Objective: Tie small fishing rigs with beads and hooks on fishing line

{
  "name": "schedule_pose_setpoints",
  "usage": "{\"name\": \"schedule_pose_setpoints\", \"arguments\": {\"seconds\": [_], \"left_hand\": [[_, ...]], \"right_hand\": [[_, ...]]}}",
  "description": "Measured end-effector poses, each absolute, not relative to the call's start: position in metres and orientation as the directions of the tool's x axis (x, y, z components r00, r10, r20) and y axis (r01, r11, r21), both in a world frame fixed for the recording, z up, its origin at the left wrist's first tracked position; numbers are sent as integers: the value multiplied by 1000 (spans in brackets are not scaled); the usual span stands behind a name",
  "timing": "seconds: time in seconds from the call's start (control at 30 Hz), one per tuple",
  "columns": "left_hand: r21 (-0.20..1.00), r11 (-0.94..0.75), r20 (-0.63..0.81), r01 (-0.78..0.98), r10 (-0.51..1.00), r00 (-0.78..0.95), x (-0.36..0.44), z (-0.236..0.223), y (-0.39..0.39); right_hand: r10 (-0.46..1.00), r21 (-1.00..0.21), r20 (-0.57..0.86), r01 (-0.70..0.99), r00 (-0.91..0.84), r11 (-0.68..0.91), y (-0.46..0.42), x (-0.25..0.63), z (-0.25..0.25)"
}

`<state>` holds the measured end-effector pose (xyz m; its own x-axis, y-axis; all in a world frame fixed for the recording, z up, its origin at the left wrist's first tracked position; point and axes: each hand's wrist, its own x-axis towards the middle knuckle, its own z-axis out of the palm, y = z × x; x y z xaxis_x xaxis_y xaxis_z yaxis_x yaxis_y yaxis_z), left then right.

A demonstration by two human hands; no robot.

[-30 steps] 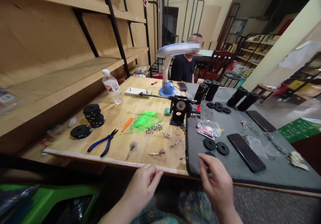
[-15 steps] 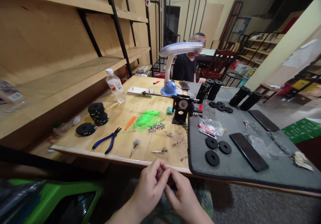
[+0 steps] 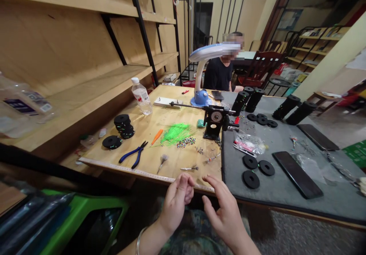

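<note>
Item nearest the hands: a slim piece with a dark right end (image 3: 192, 167), lying on the wooden surface (image 3: 150, 165) close to its front edge, just behind the printed measuring strip (image 3: 128, 170). Its long axis runs roughly along that edge; the pale, narrow end points to the surface's left side, the dark end to its right. To its left, a fan-ended piece (image 3: 163, 159) lies crosswise: fan away from the front edge, narrow end towards it. Blue-handled pliers (image 3: 140, 149) lie further left, their nose directed away from the front left corner.

Change noted: half a second earlier the two hands met at the fingertips before the front edge; they are now apart. The slim piece retains its place by the strip.

Grip, left hand (image 3: 177, 198): fingers curled in, thumb against them; whether anything small is inside cannot be told. Grip, right hand (image 3: 224, 209): thumb and fingers well parted, holding nothing visible. Both are at the front edge, the right near the left front corner of the grey mat (image 3: 274, 192), where the nearest black disc (image 3: 246, 180) lies flat.
</note>
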<state>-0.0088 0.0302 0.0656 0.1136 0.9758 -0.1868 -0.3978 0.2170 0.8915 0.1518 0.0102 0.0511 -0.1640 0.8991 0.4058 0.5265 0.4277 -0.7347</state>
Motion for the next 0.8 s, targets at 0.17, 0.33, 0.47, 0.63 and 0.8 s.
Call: {"name": "schedule_pose_setpoints", "arguments": {"seconds": [0.17, 0.33, 0.47, 0.63, 0.8], "left_hand": [[836, 311, -272, -451, 950, 151, -3, 69, 32], [885, 252, -216, -392, 967, 134, -3, 73, 25], [878, 224, -193, -423, 974, 117, -7, 88, 25], [821, 199, -225, -535, 974, 17, -16, 110, 41], [795, 206, -273, -570, 961, -33, -22, 106, 53]], "right_hand": [[968, -925, 195, 298, -161, 236, 8, 148, 43], [955, -987, 100, 96, -279, 132, 0, 132, 50], [911, -991, -12, 128, -412, 45, -2, 132, 56], [943, -876, -25, 461, -333, 139, 2, 166, 68], [922, -792, -47, 578, -384, 200, 21, 203, 81]]}}
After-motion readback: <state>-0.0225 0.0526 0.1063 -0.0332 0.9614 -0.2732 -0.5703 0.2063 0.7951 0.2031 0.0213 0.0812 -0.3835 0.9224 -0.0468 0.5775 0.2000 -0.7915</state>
